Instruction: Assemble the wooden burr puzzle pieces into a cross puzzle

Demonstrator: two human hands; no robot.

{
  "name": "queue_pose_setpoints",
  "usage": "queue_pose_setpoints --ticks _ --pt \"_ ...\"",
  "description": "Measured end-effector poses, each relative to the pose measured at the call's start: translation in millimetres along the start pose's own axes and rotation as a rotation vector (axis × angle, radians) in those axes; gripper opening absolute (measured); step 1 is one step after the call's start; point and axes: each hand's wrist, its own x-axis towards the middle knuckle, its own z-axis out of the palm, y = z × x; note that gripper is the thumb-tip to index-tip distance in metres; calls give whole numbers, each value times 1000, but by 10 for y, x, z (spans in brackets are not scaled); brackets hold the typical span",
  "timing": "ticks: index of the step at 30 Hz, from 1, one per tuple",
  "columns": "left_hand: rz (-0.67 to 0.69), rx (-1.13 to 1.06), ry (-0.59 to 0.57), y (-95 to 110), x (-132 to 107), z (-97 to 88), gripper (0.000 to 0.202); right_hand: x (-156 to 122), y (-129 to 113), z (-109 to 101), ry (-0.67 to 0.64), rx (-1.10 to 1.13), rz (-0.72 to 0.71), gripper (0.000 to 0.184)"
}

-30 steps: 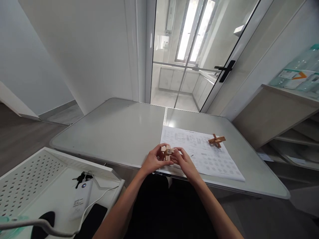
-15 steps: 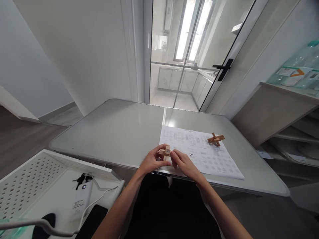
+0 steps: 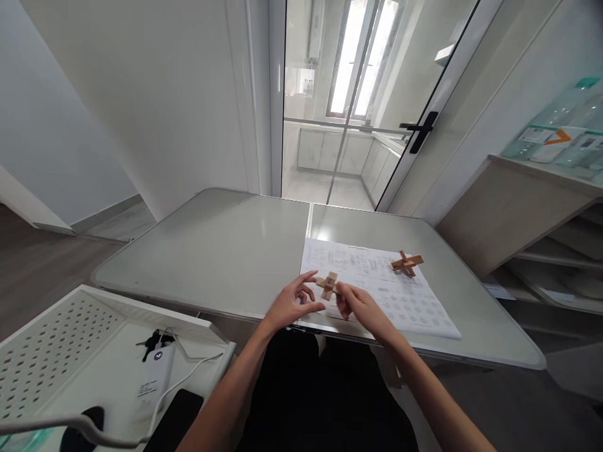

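Observation:
A small wooden burr puzzle [image 3: 328, 285] of crossed blocks, with a dark mark like a 2 or Z on one block end, hangs above the near edge of a printed sheet. Pinched at its right side, it is held by my right hand [image 3: 357, 305]. My left hand [image 3: 294, 302] is open just left of it, thumb and fingers apart in a C shape. A second wooden puzzle [image 3: 407, 263], darker and with crossed sticks, rests on the upper right of the printed sheet [image 3: 400, 307].
The sheet lies on a grey-white folding table [image 3: 245, 251] with a centre seam. At lower left, a white perforated tray [image 3: 117, 376] holds keys, a white power bank [image 3: 153, 380], a cable and a black phone [image 3: 176, 417]. A shelf with bottles [image 3: 556, 135] stands right; a glass door is behind.
The puzzle has left my left hand and moved slightly right in my right hand, turning a little. My left fingers have opened. The second puzzle stays put.

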Motion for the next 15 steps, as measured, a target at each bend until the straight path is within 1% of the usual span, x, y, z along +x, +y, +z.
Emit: queue_pose_setpoints --ticks 2,4,6,9,12,15 --pt "-2 23 12 8 7 17 70 -25 116 -287 106 -83 27 65" --pt "-6 54 22 7 10 30 58 -74 242 -632 216 -193 81 67" --pt "-10 76 43 -6 15 37 52 -136 375 -982 339 -287 140 68" --pt "-3 76 69 -42 27 38 48 -204 586 -1413 508 -278 193 64" --pt "0 67 70 -71 39 34 47 -209 780 -1667 605 -229 267 59" --pt "-11 49 69 -77 42 33 47 -177 929 -1759 666 -168 349 55"
